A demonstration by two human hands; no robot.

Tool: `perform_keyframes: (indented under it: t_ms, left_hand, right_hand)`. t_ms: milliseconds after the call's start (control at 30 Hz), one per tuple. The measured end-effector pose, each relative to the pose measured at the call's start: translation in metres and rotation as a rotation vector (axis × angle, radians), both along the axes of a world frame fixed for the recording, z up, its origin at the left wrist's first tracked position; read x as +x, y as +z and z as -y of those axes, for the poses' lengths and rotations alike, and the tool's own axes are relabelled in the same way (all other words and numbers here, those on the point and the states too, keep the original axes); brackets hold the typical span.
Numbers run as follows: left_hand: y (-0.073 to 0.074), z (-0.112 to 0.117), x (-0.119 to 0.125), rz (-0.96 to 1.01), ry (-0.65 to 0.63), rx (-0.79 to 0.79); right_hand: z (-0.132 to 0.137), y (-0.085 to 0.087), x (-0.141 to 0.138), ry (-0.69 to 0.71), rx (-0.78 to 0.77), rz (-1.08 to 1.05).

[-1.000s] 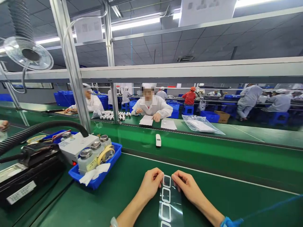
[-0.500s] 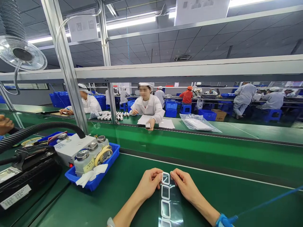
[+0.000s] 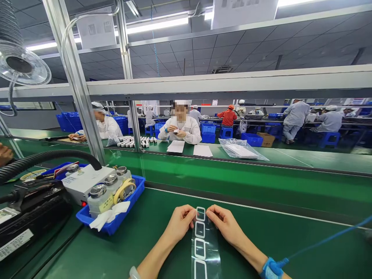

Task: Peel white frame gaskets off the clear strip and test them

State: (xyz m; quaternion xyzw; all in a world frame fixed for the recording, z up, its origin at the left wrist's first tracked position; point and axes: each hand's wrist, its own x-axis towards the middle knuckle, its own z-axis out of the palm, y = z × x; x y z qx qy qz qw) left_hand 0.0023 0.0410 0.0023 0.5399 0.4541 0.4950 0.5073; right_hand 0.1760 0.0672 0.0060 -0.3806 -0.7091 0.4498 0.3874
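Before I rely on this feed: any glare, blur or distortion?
Head view, foreground: pale glare on the clear strip; left hand and right hand reasonably crisp. Head view, top: ceiling tube light burnt to white. Head view, left: metal post leans, probably lens distortion. Head view, background: pixel blocks mask part of the co-worker opposite.

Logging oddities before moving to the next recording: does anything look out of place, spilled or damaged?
One minor thing: a crumpled white tissue hangs over the near edge of the blue tray, untidy beside the upright jars. I see no spill, nor any tear in the clear strip the left hand and right hand pinch.
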Motion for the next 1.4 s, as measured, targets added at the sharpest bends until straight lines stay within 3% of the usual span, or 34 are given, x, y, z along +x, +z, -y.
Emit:
perform_keyframes:
  t_ms: [333,700,967,1167,1400]
  left_hand:
    - [0.002,0.002,0.001,0.014,-0.033,-0.025]
    - [-0.008,-0.002,-0.001,-0.008,0.007,-0.018]
    - [-0.010,-0.001,0.000,-0.068,-0.006,0.018]
    - [-0.008,0.002,0.003,-0.164,0.042,0.044]
    - [-0.008,0.000,0.001,-0.213,0.104,0.050]
  right_hand:
    - [-0.001,-0.006,0.001,-0.071,0.040,0.025]
    - [0.002,0.003,0.002,0.062,-0.003,-0.032]
    - [-0.001,-0.004,0.001,-0.004,0.052,0.037]
    - [0.002,0.000,-0.002,-0.051,0.098,0.097]
    - [-0.002,-0.006,0.001,-0.145,0.117,0.114]
